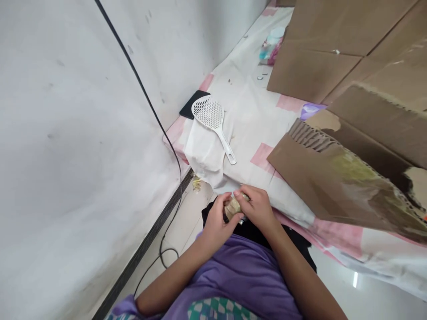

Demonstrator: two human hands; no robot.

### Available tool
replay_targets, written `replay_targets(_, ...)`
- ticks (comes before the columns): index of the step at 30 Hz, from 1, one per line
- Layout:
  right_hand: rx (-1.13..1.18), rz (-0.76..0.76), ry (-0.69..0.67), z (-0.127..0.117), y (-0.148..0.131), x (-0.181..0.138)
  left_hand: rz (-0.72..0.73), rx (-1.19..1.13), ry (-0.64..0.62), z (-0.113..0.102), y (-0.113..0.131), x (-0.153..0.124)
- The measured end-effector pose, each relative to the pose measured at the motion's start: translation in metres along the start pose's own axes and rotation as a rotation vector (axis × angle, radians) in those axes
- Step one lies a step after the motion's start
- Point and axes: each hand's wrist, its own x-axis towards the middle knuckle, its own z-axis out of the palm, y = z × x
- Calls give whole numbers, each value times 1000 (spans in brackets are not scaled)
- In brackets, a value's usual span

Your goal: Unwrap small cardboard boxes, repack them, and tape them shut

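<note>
Close in front of my body, my left hand [220,218] and my right hand [256,205] are both wrapped round a small yellowish-tan thing [232,208]. It looks like a small wrapped packet, with a shiny bit showing under the right hand; my fingers cover much of it and its exact kind is unclear. Beyond the hands, a white slotted skimmer [210,113] lies on the cloth-covered surface, its handle toward me. Its head partly overlaps a flat black object [193,104].
A pink and white cloth [247,120] covers the surface ahead. Torn cardboard [313,178] stands on the right, with a colourful plastic packet [271,46] behind. A black cable [140,84] runs down the white wall to the floor. Yellow scraps [196,183] lie by the skirting.
</note>
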Motion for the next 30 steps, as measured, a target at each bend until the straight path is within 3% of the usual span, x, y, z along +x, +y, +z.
replay_targets(3,-7,84,34,5,-2,-3,183,347,-94,-7,1,2)
replay_targets(7,17,186,-22,10,-9,-5,167,491,-195,-13,-9,2)
replay_targets(10,-8,150,-128,8,-15,-4,43,318,-200,-22,-12,1)
replay_targets(14,62,-6,-337,4,-14,-2,-99,15,-340,-41,-5,0)
replay_targets(17,130,-11,-385,9,-2,-2,-112,-132,-483,-47,-3,-3)
replay_targets(19,165,5,-397,18,9,-3,-128,-274,-502,-44,-8,-7)
replay_targets(22,202,76,-443,33,23,0,-190,-404,-410,-35,-27,-10)
replay_targets(25,335,213,-495,36,34,1,-243,-372,-254,-32,-61,-3)
replay_targets(28,581,366,-474,17,44,-17,-392,-252,16,-41,-111,19)
replay_targets(30,596,491,-438,-4,50,-42,-509,-218,131,-52,-151,37)
